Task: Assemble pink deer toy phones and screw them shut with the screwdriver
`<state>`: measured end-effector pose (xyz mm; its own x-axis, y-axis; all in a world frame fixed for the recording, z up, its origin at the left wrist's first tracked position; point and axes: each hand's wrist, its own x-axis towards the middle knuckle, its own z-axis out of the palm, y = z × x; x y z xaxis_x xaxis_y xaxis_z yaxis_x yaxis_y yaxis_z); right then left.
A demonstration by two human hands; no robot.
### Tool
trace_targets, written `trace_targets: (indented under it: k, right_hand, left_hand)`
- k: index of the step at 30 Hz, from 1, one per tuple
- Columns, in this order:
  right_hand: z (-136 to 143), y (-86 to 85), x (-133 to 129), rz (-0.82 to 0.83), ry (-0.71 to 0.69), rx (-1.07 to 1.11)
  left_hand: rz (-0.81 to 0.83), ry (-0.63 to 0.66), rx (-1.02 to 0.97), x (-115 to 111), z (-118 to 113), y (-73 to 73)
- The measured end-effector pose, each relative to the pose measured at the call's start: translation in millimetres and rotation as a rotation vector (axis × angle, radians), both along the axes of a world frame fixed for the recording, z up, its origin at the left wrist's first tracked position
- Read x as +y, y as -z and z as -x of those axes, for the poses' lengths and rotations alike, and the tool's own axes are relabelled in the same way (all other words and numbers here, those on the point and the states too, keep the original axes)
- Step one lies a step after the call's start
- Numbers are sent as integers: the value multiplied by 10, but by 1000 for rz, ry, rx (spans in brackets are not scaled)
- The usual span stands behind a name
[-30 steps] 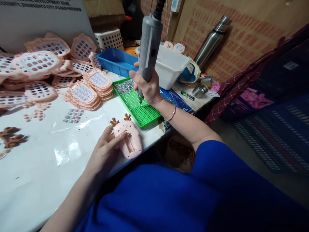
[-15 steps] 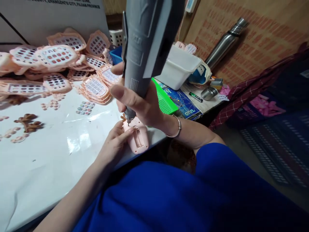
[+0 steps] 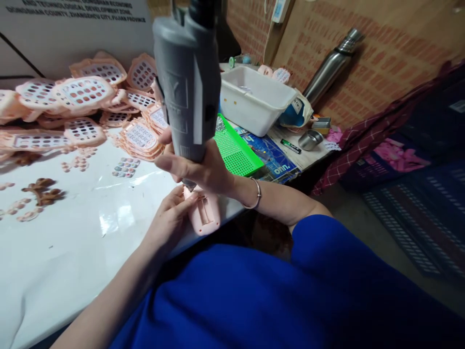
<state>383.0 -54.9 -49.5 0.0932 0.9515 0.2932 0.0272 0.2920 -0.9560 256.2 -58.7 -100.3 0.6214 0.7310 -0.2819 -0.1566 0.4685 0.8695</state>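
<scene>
My right hand is wrapped round a grey electric screwdriver, held nearly upright with its tip pointing down. The tip meets the upper end of a pink plastic toy casing, though my fingers partly hide the contact. My left hand grips that casing by its left side at the table's front edge, thumb on top. The casing lies back side up, with an open battery slot and screw holes at its lower corners.
Pink plastic shells with white keypads are heaped at the back left. Small button pieces and brown parts lie on the white table. Rightward are a green perforated tray, white bin, metal cup and steel flask.
The screwdriver has come down and its body has swung left, with my right hand lower over the casing. My left hand still holds the casing in nearly the same place.
</scene>
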Motion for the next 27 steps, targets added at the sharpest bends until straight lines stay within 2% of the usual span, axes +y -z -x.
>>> trace_targets:
  k: [2,3,4,6,9,11,15,17,22,27]
  right_hand:
    - [-101,-50,13,-71,-138,90]
    - [-164,-87,20,-128,-147,129]
    - [-234,-124,32,-184,-99,146]
    - [-384,-173,77,-255,91,139]
    - [-606,-119,205,-214,315,88]
    - [-722,-13,300,-173,383,78]
    - [-838,179,412,-171,420,56]
    - [-854,219,423,-178,402,47]
    - [-854,239,397,-148,457,42]
    - [-859,233,401,-168,469,31]
  left_hand:
    - [-1,3,34,-5,12,-14]
    - [6,8,53,-14,26,-19]
    - [26,23,71,-31,48,-22]
    - [93,85,98,-91,113,-25]
    - [191,188,128,-219,248,-18]
    - [218,222,145,-291,331,-6]
    - [224,293,134,-331,402,15]
    - [239,255,129,-318,390,5]
    - [191,-43,122,-215,334,-31]
    - [122,-85,42,-19,303,26]
